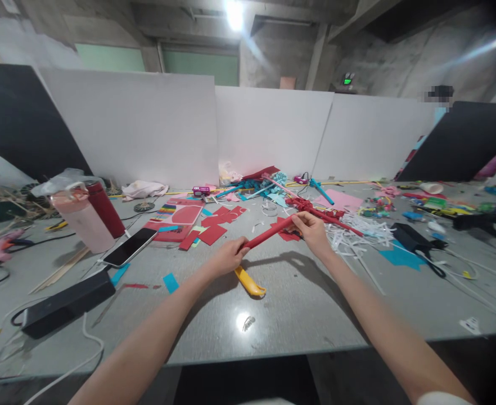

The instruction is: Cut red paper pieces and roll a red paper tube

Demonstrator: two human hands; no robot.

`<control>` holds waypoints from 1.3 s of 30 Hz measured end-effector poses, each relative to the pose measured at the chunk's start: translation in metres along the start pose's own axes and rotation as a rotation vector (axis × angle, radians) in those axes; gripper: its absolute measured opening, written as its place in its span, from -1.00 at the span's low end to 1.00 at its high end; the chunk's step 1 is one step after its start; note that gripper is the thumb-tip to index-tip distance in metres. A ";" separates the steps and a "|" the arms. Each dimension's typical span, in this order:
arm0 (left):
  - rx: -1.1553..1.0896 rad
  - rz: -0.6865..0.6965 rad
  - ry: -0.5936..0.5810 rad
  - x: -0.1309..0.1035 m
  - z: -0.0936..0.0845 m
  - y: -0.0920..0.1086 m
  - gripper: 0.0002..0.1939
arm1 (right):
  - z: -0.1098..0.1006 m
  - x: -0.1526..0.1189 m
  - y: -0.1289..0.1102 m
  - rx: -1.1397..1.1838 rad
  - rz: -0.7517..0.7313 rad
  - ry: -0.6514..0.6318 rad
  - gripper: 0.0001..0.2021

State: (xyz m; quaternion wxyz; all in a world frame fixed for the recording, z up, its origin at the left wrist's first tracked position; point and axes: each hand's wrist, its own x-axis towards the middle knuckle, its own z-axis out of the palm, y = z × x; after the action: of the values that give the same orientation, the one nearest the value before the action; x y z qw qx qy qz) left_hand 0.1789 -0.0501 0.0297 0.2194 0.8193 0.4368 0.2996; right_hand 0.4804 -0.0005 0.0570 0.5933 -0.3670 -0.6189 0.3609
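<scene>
A thin red paper roll [269, 233] is held slanting above the table between my two hands. My left hand [230, 256] is closed round its lower left end, and my right hand [309, 229] pinches its upper right end. Under my left hand lies a yellow tool [250, 282], its upper end partly hidden by my fingers. Cut pieces of red paper [212, 234] lie to the left of the roll. Behind my right hand is a bundle of red rolled sticks [336, 217], beside white paper shreds [357, 233].
On the grey table [214, 332], a pink bottle [83, 219], a red bottle [106, 208], a phone [131, 247] and a black power strip [68, 304] stand or lie left. Blue paper flowers [265, 185] are at the back. Black adapter [412, 239] and cables lie right.
</scene>
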 end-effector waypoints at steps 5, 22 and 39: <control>0.298 -0.078 -0.020 -0.004 0.000 0.007 -0.74 | 0.008 -0.002 0.003 -0.059 0.036 -0.010 -0.57; 0.047 -0.095 -0.003 0.002 0.009 0.006 -0.60 | 0.026 -0.016 -0.003 -0.007 -0.008 0.032 -0.57; -0.095 -0.082 -0.079 0.001 0.008 0.019 -0.54 | 0.018 -0.009 -0.004 0.043 -0.065 0.045 -0.59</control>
State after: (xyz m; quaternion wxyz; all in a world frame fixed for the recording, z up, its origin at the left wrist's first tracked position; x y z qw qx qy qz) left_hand 0.1963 -0.0602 0.0358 0.2873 0.8005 0.4464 0.2783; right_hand 0.4626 -0.0104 0.0552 0.6263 -0.3416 -0.6091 0.3464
